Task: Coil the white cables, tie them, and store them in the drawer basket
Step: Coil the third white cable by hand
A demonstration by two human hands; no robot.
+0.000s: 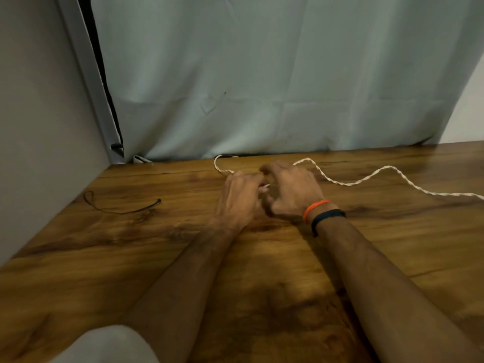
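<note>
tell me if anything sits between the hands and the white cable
Nothing visible does. The left hand and right hand are already on the white cable. The thin dark cord lies apart, off to the left on the table.

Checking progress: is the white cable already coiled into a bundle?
No, the white cable trails loose in waves across the wooden table toward the right edge.

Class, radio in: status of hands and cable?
Left hand, right hand both gripping white cable. Mostly uncoiled across table. Dark cord lies apart, left.

Twisted white cable (366,179), uncoiled, snaking across wooden tabletop, trailing off right
</note>
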